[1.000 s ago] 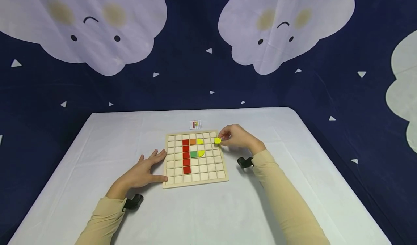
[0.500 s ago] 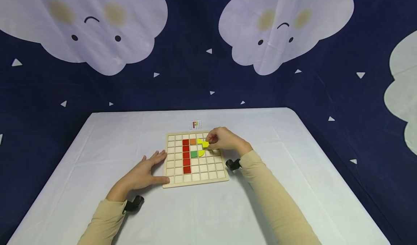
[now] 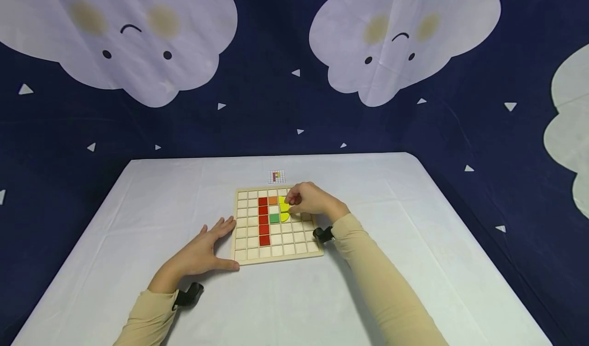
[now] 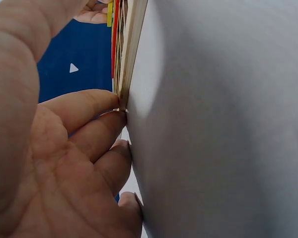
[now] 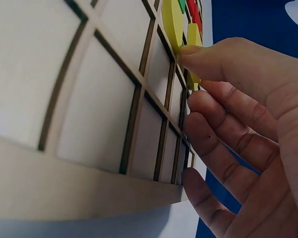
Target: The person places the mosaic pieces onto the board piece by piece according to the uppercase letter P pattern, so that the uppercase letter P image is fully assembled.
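Observation:
A wooden grid board lies on the table with several colored tiles in its cells. My right hand pinches a yellow tile between thumb and index finger, down at the board between two other yellow tiles. One is a rounded yellow tile; the other yellow tile sits above, partly behind the fingers. Red tiles form a column, with an orange tile and a green tile beside it. My left hand, fingers spread, touches the board's left edge.
A small printed card showing a colored grid pattern lies behind the board. White cloth covers the table. A dark blue backdrop with clouds hangs behind it.
My right hand has carried the yellow tile left from the board's right edge to the other yellow tiles. My left thumb has slid slightly down by the board's near left corner.

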`<state>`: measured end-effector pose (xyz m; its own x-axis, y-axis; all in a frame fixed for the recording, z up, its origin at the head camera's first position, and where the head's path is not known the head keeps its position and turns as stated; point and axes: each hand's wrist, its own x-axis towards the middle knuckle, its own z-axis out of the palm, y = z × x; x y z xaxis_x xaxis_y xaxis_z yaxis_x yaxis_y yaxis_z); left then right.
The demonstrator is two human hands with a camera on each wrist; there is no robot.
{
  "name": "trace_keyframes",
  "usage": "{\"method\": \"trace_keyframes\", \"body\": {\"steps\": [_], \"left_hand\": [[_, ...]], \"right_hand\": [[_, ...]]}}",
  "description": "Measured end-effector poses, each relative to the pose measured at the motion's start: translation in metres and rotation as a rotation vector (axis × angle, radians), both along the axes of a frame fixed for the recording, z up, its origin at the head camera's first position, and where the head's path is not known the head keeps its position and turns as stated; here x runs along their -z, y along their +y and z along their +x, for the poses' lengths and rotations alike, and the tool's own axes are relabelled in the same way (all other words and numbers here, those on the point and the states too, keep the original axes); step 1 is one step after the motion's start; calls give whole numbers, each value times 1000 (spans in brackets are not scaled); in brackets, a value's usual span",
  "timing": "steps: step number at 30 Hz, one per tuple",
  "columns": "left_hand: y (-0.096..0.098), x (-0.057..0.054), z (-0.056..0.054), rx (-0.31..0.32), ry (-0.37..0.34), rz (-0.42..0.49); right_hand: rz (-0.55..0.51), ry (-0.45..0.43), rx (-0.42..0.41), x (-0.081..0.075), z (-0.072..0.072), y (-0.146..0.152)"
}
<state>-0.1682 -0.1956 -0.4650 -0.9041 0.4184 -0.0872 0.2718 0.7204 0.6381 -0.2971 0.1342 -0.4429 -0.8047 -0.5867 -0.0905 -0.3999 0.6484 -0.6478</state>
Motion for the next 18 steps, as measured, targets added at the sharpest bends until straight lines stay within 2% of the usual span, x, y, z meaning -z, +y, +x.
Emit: {"method": "trace_keyframes", "body": {"steps": [8,18], "left_hand": [[-2,2,0,6,13,3],[-2,4,-1,-3,-2,4]], "right_hand": [[13,5,-1,1,0,-2],[0,12,-9,0,1,0]]}}
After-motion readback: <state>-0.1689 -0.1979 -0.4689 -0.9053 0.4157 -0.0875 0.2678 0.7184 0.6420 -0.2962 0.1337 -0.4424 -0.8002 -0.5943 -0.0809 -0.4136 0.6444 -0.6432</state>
